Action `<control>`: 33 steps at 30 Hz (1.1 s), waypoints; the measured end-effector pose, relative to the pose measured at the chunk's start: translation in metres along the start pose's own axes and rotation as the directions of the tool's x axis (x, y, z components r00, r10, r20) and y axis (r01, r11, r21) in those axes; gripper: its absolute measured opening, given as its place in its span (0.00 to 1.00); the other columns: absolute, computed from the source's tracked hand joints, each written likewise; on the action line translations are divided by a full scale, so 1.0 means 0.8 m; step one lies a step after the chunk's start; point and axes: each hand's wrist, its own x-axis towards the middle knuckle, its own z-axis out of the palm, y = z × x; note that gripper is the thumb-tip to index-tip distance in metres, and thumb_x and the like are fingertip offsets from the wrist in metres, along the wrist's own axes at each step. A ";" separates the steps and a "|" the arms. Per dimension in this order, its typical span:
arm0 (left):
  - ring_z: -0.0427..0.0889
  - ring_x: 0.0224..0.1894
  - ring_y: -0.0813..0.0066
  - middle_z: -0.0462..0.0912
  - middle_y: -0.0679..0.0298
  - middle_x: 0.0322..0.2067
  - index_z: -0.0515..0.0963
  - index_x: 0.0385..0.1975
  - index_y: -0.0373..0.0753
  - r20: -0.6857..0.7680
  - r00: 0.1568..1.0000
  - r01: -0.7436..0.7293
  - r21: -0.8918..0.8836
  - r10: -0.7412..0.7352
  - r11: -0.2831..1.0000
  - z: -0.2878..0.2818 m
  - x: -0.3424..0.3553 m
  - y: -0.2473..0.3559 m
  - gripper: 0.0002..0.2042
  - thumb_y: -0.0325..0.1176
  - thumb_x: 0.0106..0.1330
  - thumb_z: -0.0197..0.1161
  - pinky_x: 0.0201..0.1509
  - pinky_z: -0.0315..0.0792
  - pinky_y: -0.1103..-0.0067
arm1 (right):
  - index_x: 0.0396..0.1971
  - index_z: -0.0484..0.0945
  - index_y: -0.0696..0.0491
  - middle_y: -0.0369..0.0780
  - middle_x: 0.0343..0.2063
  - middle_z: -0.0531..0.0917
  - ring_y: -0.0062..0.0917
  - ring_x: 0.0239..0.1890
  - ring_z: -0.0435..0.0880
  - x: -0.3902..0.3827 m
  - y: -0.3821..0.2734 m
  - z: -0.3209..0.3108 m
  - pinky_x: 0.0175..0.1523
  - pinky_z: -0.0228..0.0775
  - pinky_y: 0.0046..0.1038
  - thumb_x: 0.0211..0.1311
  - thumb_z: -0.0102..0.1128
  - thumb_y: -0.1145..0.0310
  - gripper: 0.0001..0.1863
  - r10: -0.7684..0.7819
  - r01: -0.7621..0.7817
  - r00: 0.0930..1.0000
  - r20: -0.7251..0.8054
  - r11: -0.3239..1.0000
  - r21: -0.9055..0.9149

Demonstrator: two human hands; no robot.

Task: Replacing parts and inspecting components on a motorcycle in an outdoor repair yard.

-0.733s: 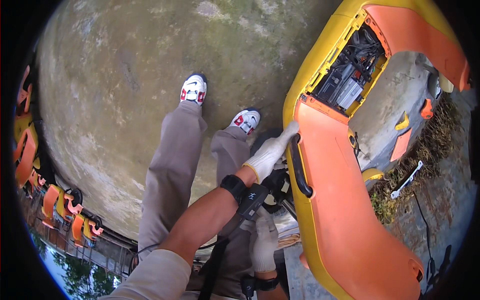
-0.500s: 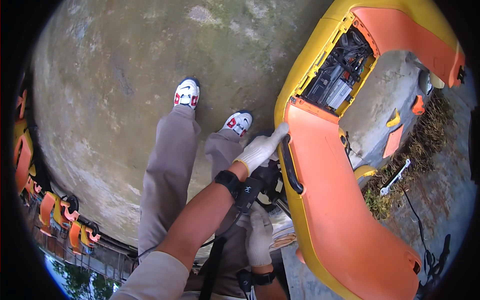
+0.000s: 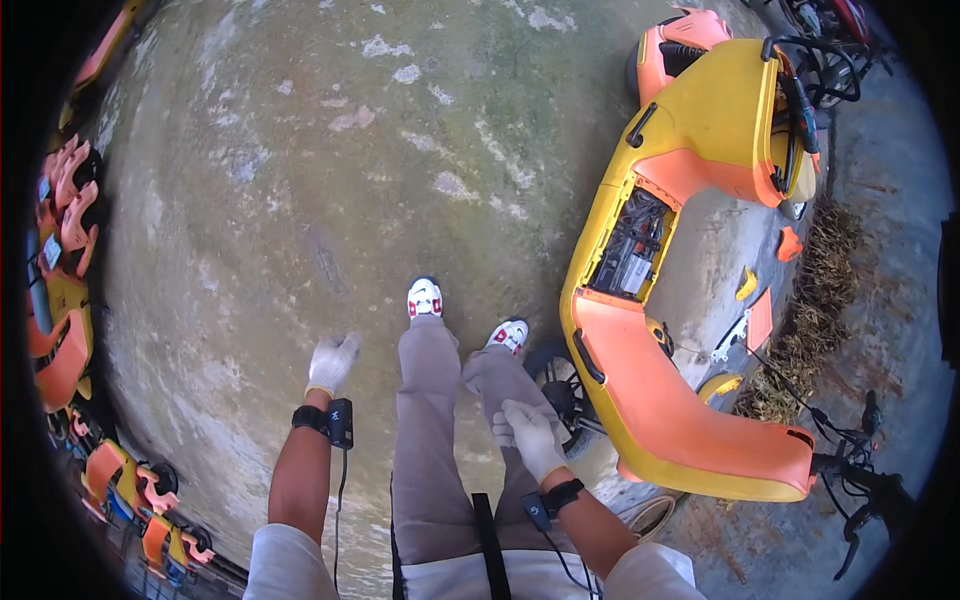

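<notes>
My left hand, in a white knitted glove, is held over the concrete on the left, away from the vehicle. Its fingers are curled, and nothing sticks out of them. My right hand, gloved alike, is in front of my right leg with its fingers folded in; no held thing shows. Nearest to it is the orange and yellow scooter-like ride vehicle, which the hand does not touch. Its body has an open compartment with wires and a grey box inside. A black grab handle runs along the near side, above a black wheel.
Loose orange panels and yellow pieces lie beyond the vehicle, by a strip of dry grass. Black handlebars stand at the lower right. Several similar vehicles line the left edge. A concrete floor stretches ahead.
My left hand has left the vehicle's black handle and swung out to the left. My right hand now shows in front of my leg. The view has shifted, showing more of the vehicle's front.
</notes>
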 end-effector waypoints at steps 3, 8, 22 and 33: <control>0.77 0.19 0.77 0.79 0.65 0.17 0.81 0.22 0.35 -0.057 0.994 0.076 -0.207 -0.089 0.975 -0.086 -0.046 -0.098 0.19 0.46 0.64 0.59 0.24 0.69 0.77 | 0.52 0.77 0.55 0.37 0.37 0.84 0.22 0.34 0.84 -0.029 -0.021 0.015 0.39 0.80 0.27 0.72 0.57 0.61 0.16 -0.013 0.028 0.993 0.118 0.992 -0.126; 0.76 0.17 0.75 0.78 0.63 0.20 0.77 0.26 0.35 0.153 0.953 0.300 -0.341 -0.263 0.891 -0.149 -0.195 -0.203 0.15 0.43 0.63 0.63 0.19 0.68 0.79 | 0.49 0.77 0.56 0.38 0.35 0.84 0.22 0.32 0.84 -0.061 -0.089 0.021 0.38 0.80 0.27 0.71 0.57 0.62 0.15 -0.084 0.085 0.996 0.009 0.991 -0.103; 0.76 0.30 0.81 0.79 0.70 0.29 0.80 0.42 0.38 0.200 0.980 -0.009 -0.053 0.019 0.999 -0.198 -0.168 -0.204 0.16 0.45 0.69 0.65 0.34 0.75 0.79 | 0.53 0.77 0.57 0.50 0.45 0.85 0.47 0.52 0.82 0.175 -0.281 0.054 0.60 0.71 0.40 0.57 0.55 0.55 0.27 -0.522 0.285 0.743 -0.419 0.813 -0.508; 0.78 0.30 0.77 0.78 0.66 0.26 0.79 0.41 0.34 0.195 0.953 -0.283 0.289 0.233 0.914 -0.183 -0.140 0.344 0.13 0.39 0.75 0.56 0.35 0.76 0.78 | 0.53 0.74 0.53 0.47 0.48 0.78 0.44 0.55 0.77 0.330 -0.422 -0.020 0.57 0.70 0.45 0.56 0.65 0.53 0.28 -0.532 0.106 0.490 -0.691 0.823 -0.558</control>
